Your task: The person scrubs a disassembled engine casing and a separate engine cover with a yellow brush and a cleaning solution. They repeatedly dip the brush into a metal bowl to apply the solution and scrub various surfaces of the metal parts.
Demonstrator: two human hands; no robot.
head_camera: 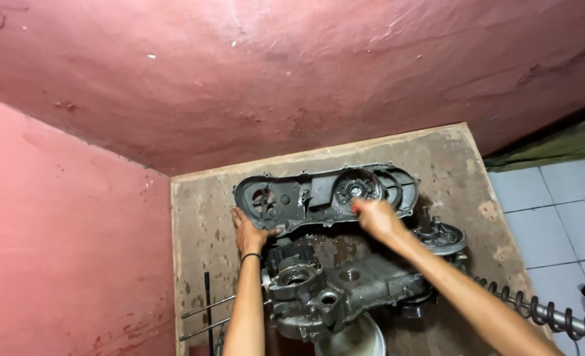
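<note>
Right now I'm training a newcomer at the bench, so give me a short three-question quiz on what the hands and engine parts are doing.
1. True or false: both hands touch the long grey cover.
2. Which hand sits by the cover's round bearing opening? A) left hand B) right hand
3. What lies nearer the person than the cover, between the forearms?

Key:
1. True.
2. B.
3. A grey engine crankcase on the wooden board.
</note>
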